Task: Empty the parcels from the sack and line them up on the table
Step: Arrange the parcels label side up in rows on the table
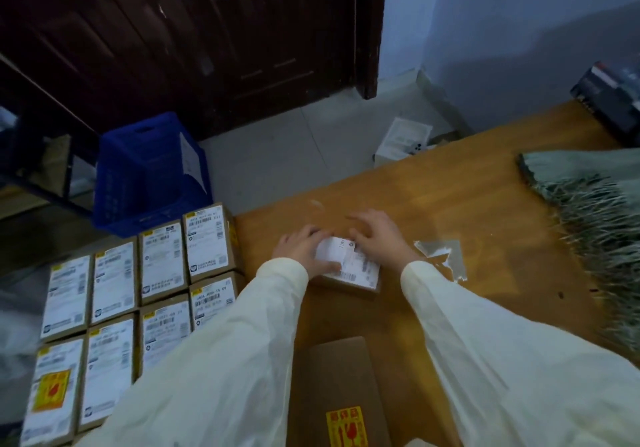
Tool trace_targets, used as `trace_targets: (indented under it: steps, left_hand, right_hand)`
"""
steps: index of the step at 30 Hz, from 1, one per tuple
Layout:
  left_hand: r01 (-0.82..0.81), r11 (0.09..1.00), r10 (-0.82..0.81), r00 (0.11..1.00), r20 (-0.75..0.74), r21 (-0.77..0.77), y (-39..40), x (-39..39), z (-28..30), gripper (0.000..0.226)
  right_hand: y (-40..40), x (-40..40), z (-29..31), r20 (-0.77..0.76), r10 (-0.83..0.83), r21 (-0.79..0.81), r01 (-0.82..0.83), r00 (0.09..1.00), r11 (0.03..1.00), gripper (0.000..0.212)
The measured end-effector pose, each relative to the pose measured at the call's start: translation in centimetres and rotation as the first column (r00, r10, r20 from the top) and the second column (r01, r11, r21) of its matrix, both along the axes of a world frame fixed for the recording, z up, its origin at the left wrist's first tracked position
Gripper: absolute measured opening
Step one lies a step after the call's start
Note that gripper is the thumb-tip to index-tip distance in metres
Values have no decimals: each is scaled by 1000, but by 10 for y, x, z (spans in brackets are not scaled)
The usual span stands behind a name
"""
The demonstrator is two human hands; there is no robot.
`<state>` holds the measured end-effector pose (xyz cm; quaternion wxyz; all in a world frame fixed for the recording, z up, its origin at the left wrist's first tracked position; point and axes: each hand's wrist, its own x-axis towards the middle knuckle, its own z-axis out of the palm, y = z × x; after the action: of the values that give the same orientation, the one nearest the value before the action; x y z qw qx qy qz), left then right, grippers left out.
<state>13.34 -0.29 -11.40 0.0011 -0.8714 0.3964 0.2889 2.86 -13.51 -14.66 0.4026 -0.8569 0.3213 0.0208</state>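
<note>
Hands in pale cream sleeves reach forward over a wooden table (467,204). Between them, near the centre of the view, a small brown parcel (349,270) lies flat on the table, its white shipping label facing up. The left hand (304,250) rests on the parcel's 9 o'clock side, its thumb pressed along the label's near edge and its fingers laid over the far corner. The right hand (377,238) lies on the parcel's 1 o'clock corner with fingers spread and only slightly bent; motion blur hides whether they grip or merely press.

At 8 o'clock from the parcel, a block of labelled parcels (138,294) sits in tidy rows, sides touching, labels up. At 6 o'clock, close to the viewer, a larger cardboard box (336,374) bears a yellow and red sticker. At 3 o'clock, just beside the right wrist, a torn scrap of clear tape (446,256) lies on the wood. Further out at 3 o'clock, a green woven sack (595,211) with a frayed edge lies flat on the table. At 10 o'clock, on the floor, stands a blue plastic crate (149,172), before a dark wooden door (207,30).
</note>
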Motion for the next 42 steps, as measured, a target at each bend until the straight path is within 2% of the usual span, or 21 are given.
trace_targets:
  steps: [1,2,3,4,5,7,9,10,14,19,23,29,35,38,40,42]
  left_hand:
    - [-49,998,48,998,42,25,0,2,-2,64]
    - [-108,993,103,989,106,45,-1,4,-4,62]
    - [-172,983,158,972,177,68,0,5,-7,62]
    - [-234,969,209,950,231,85,3,7,-10,61]
    - [-289,954,260,932,253,82,5,8,-13,60]
    - [-364,930,340,908,244,60,12,8,-17,55]
    - [-391,919,365,896,253,60,17,6,-19,51]
    - [-389,919,359,892,277,64,19,5,-20,51]
    - [-366,930,318,840,439,26,33,18,-23,51]
    - [-331,942,264,825,499,49,42,48,-34,55]
    - [-335,938,242,817,523,90,43,60,-38,54]
    - [-371,927,302,820,486,48,44,70,-36,56]
    - [-306,949,240,858,455,77,49,76,-39,49]
    - [-403,908,416,827,378,-117,52,78,-29,54]
    - [-419,862,497,805,322,-284,57,80,-15,50]
    - [-433,811,556,778,293,-393,58,78,2,51]
  right_hand:
    - [2,1,2,47,-148,-84,152,988,985,37]
    - [7,-1,5,109,-308,-103,319,945,942,34]
    - [13,-4,5,146,-442,-83,456,885,886,33]
    - [20,-7,4,123,-517,-48,525,847,850,34]
    - [29,-7,4,56,-526,13,526,849,850,38]
    - [49,-2,4,-68,-412,307,412,909,858,51]
    - [67,10,9,-59,-300,584,276,952,763,55]
    - [74,19,9,-22,-256,610,215,967,763,53]
    - [93,56,4,69,-185,466,132,980,875,46]
    - [105,95,-7,131,-153,431,83,979,899,36]
    - [111,114,-17,139,-145,398,78,980,914,35]
    - [113,128,-18,133,-166,381,104,977,919,34]
    - [114,123,-2,6,-180,318,169,984,933,33]
    - [110,108,13,-23,-333,316,323,943,892,39]
    - [107,94,39,19,-476,404,429,879,808,35]
    - [104,75,67,91,-628,527,497,773,689,27]
